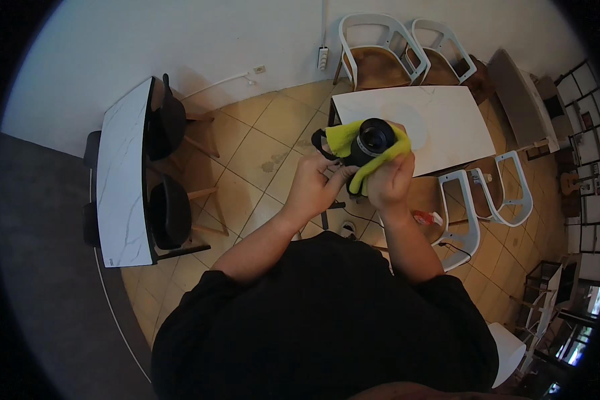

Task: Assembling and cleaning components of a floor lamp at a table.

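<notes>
In front of my chest I hold up a black camera (353,156) with its round lens (376,136) facing up and away. A yellow-green cloth (341,140) is draped around the camera and along the lens's right side. My right hand (391,184) is closed on the cloth and presses it against the camera from the right. My left hand (313,187) is closed at the camera's lower left, thumb and fingers against its edge; the exact contact is partly hidden. A black strap loop (320,142) sticks out above my left fingers.
A white table (447,127) stands just beyond my hands, with white-framed chairs (380,57) behind it and more (463,213) on its near side. A red and white packet (427,218) lies on one seat. At left is a marble-patterned table (123,187) with dark chairs (170,213).
</notes>
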